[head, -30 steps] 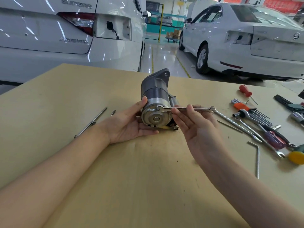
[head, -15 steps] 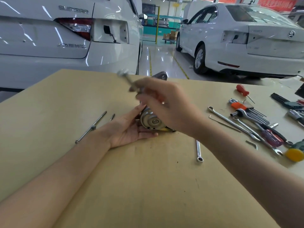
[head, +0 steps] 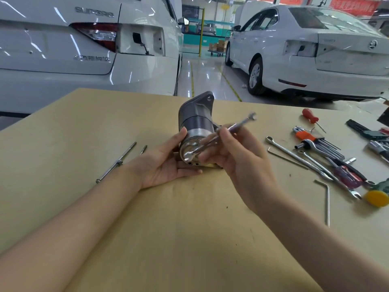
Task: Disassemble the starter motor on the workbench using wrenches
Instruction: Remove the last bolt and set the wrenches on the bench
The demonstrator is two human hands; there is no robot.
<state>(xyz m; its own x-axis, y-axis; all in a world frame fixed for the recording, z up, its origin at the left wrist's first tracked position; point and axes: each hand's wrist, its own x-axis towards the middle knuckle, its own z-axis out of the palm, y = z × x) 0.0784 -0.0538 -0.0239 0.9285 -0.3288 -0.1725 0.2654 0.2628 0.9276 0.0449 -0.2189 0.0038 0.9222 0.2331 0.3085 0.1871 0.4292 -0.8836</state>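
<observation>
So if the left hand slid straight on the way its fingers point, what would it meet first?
The left hand lies palm-up beside the starter motor, fingers pointing right under its shiny end. Going on, the fingertips would probably meet the right hand holding the wrench, though depth is hard to judge.

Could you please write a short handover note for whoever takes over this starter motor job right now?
Left hand: open, cradling the left side of the starter motor, which lies on the workbench with its shiny end cap facing you.
Right hand: pinches a small wrench, its lower end at the end cap; whether it sits on a fastener is too blurred to tell.
Done: one long bolt lies on the bench to the left, with a short piece beside it.
Left: the motor housing looks otherwise assembled. Spare wrenches, hex keys and screwdrivers lie to the right.
</observation>
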